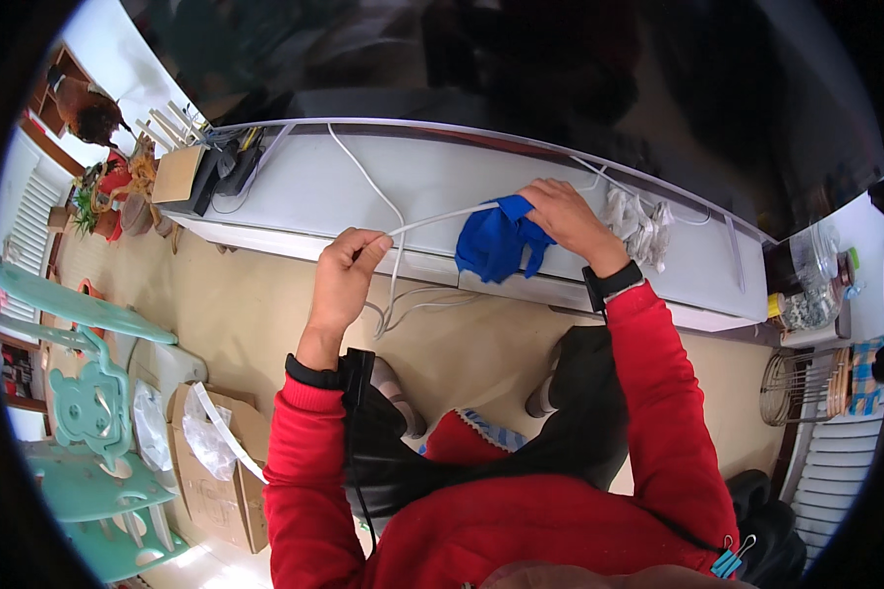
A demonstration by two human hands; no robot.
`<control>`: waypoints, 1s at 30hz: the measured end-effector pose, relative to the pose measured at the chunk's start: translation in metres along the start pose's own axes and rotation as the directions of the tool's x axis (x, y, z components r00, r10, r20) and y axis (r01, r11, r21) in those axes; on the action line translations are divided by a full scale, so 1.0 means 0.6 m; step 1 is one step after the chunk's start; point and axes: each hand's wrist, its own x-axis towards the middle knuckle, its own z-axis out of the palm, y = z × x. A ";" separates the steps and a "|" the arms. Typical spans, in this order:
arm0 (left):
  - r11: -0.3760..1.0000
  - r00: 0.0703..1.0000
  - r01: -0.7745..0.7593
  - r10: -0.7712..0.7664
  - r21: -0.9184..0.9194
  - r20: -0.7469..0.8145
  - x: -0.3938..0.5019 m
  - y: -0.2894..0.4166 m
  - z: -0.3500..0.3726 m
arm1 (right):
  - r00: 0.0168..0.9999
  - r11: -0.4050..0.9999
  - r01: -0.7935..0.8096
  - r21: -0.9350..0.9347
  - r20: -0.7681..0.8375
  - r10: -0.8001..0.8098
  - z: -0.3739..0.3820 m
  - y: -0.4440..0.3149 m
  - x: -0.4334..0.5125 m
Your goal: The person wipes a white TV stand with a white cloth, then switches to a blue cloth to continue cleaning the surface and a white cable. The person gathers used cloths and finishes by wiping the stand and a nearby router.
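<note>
Between my two hands a white cable (442, 216) is drawn out over the front edge of a white TV cabinet (295, 184). My left hand (346, 276) pinches the cable between thumb and forefinger. A blue cloth (486, 243) is wrapped around the cable under my right hand (567, 217), which grips both; its fingertips are partly hidden by the hand. More of the white cable hangs down past the cabinet front and lies in loops on the floor (479, 353). Behind the cabinet top stands a large dark television (486, 66).
Crumpled whitish cloth or plastic (637, 224) lies on the cabinet's right part. A black box (217, 177) and a white router with antennas (173, 125) are at its left end. Green plastic chairs (92, 412) and a cardboard box (217, 471) stand at left; glass jars (810, 294) at right.
</note>
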 end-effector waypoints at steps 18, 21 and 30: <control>0.947 0.988 0.026 0.024 -0.321 0.152 -0.032 -0.050 -0.031 | 0.995 0.921 0.028 0.387 -0.099 0.011 -0.041 -0.117 0.047; 0.956 0.988 0.006 0.039 -0.295 0.147 -0.036 -0.052 -0.019 | 0.995 0.925 0.090 0.369 -0.071 -0.068 -0.014 -0.171 0.059; 0.973 0.998 -0.014 0.026 -0.232 0.052 -0.043 -0.026 -0.044 | 0.989 0.959 0.146 0.242 -0.042 -0.140 0.011 -0.174 0.061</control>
